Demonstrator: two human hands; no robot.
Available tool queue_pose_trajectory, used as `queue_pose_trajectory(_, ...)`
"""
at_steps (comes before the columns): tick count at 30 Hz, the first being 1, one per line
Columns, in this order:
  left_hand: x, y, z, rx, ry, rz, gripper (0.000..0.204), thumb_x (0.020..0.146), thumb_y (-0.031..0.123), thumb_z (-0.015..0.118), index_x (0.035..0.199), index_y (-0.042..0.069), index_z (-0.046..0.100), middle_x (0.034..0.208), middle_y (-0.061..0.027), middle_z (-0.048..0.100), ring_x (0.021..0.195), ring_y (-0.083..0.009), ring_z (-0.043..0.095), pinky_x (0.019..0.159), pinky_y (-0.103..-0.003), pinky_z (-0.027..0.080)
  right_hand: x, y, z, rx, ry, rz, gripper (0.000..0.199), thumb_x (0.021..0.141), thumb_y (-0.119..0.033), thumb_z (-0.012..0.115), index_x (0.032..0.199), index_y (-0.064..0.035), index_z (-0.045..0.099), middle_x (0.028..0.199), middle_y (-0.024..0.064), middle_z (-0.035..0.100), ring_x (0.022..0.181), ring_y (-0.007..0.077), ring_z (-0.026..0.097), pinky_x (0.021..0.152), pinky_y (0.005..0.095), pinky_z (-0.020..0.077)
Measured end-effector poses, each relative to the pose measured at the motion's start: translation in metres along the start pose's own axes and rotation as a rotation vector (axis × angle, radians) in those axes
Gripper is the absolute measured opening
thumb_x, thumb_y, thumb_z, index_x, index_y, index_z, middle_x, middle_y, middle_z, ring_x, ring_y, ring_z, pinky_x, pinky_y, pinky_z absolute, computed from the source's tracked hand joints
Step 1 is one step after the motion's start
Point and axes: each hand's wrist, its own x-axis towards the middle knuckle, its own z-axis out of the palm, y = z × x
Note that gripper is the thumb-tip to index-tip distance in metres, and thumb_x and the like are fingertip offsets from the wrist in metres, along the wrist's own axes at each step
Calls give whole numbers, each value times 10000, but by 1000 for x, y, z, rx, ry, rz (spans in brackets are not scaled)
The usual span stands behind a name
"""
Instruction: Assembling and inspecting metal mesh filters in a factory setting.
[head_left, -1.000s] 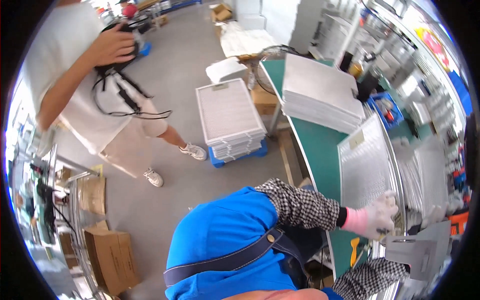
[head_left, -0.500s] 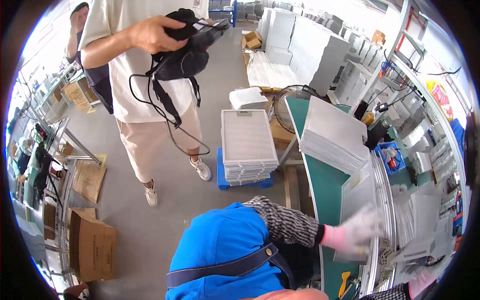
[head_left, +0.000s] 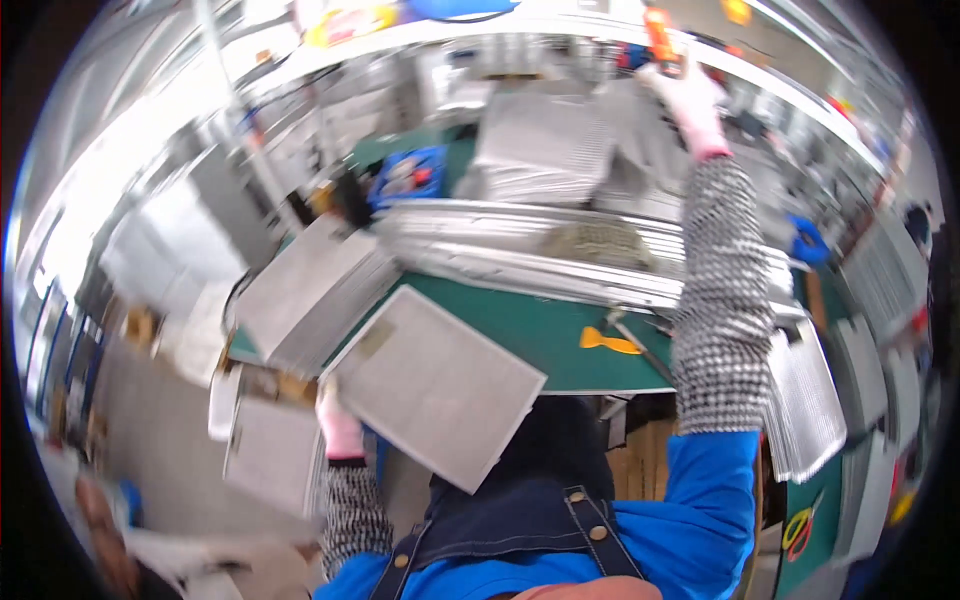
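Observation:
My left hand (head_left: 338, 428), in a pink glove, grips the left edge of a grey metal mesh panel (head_left: 435, 385) held tilted over the near edge of the green bench (head_left: 520, 330). My right hand (head_left: 693, 105), gloved, with a checked sleeve, is raised high at the back. Its fingers are at an orange-handled tool (head_left: 658, 35) hanging overhead. Blur hides whether they close on it. A stack of the same panels (head_left: 300, 290) lies on the bench's left end, just beyond the held panel.
Shiny metal rails (head_left: 520, 250) cross the bench behind a yellow scraper (head_left: 608, 342). Another panel stack (head_left: 268, 452) stands low on the left, more panels (head_left: 805, 400) on the right. A blue bin (head_left: 405, 175) sits at the back. A blurred person (head_left: 110, 540) is at lower left.
The view has swung from the floor and the standing person onto the bench. My left hand now holds a single panel. My right arm has gone up to the overhead tool.

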Motion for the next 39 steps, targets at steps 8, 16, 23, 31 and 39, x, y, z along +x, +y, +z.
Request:
queue_pose_trajectory(8,-35,18,142,126,-264,245,536,975,88,578,1483,14,423,1314,-114,570,1123,-187,557,988,-300,436,-53,-59,-61,357,-196,74,273,875,-225,734,1072,-53,654,726,-45,597,601,28,513,556,210,404)
queue_pose_trajectory(16,-38,-38,200,605,-644,653,244,819,-16,676,1039,17,575,920,-80,593,824,-201,606,770,-279,490,-109,-155,-53,991,-336,249,141,921,-203,700,947,-88,623,734,-43,593,601,52,548,568,218,432)
queue_pose_trajectory(23,-63,-12,250,1269,-1001,957,226,815,292,727,966,136,660,796,-45,604,759,-241,632,726,-381,502,-145,-157,-13,1069,-302,302,182,921,-272,715,947,-120,619,766,-57,593,643,37,545,570,206,407)
queue_pose_trajectory(31,-88,-8,236,1235,-900,975,232,727,197,750,922,120,651,814,-41,606,758,-236,619,684,-390,462,-156,-152,2,1101,-347,291,215,930,-307,702,915,-112,612,748,-61,573,616,33,521,561,207,395)
queue_pose_trajectory(39,-93,-9,233,1198,-850,1026,251,714,136,678,955,82,637,841,-58,577,760,-238,597,663,-397,457,-168,-170,-1,1025,-274,351,293,929,-380,673,908,-95,609,764,-40,572,669,50,513,610,222,390)
